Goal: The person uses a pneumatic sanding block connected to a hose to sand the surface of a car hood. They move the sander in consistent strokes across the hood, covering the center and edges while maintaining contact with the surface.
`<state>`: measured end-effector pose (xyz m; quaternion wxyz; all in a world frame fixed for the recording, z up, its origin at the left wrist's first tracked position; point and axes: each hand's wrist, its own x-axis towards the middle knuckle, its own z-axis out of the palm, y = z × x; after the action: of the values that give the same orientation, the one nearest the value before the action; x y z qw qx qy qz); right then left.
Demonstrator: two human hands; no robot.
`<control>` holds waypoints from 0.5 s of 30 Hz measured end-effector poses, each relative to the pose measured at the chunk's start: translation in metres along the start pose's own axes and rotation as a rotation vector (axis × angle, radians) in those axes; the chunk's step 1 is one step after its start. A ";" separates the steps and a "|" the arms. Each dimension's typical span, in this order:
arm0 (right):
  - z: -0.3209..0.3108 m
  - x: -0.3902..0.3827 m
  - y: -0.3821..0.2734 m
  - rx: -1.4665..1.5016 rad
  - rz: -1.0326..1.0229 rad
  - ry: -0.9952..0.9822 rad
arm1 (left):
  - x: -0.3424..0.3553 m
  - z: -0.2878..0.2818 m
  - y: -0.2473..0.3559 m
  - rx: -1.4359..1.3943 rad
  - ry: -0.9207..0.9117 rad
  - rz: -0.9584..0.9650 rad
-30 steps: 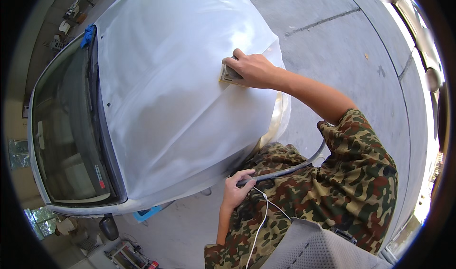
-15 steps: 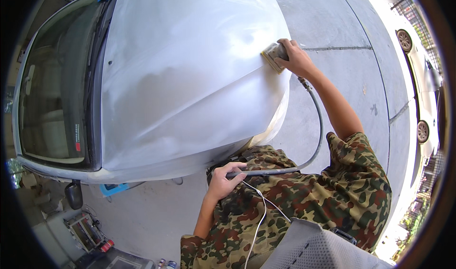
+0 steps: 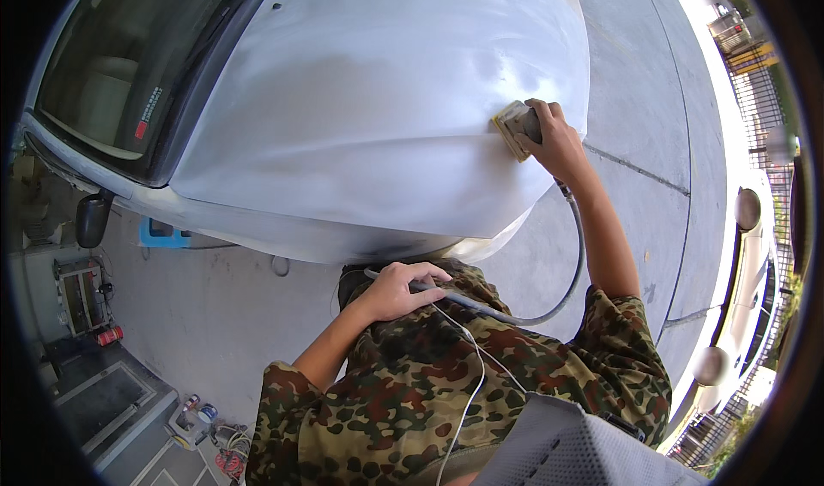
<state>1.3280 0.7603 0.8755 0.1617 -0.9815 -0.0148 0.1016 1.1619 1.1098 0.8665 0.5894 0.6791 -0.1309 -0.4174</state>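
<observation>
A car hood (image 3: 369, 100), dull white-grey with cloudy darker patches, spreads in front of me. My right hand (image 3: 560, 143) is wrapped over an air sander (image 3: 518, 128), whose yellowish-edged rectangular pad lies on the hood beside a raised crease near its front end. From the sander's rear a grey air hose (image 3: 577, 267) loops down and back to my waist. There my left hand (image 3: 396, 290) has its thumb and fingers around the hose, against my camouflage shirt. A thin white cable (image 3: 477, 374) hangs down my front.
The windshield (image 3: 112, 74) and side mirror (image 3: 92, 218) are at left. A blue object (image 3: 163, 234) lies on the floor beside the car. Equipment and a red can (image 3: 110, 336) stand at lower left. Another car (image 3: 730, 314) is parked at far right by a fence.
My view has turned, so the hood appears rotated. The sander now sits a little farther in from the hood's front edge. My left hand still holds the hose.
</observation>
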 end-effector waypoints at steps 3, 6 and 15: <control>0.001 0.011 -0.042 -0.055 -0.125 -0.034 | -0.004 0.007 -0.003 -0.016 0.038 0.038; 0.003 0.025 -0.089 -0.067 -0.272 -0.059 | -0.009 0.013 -0.006 -0.022 0.084 0.082; 0.039 0.080 -0.235 -0.164 -0.672 -0.143 | -0.038 0.040 -0.008 -0.113 0.291 0.119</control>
<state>1.3997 0.9997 0.8990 0.1053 -0.9219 -0.3563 0.1099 1.1073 1.1101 0.8766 0.6631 0.6893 -0.0606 -0.2856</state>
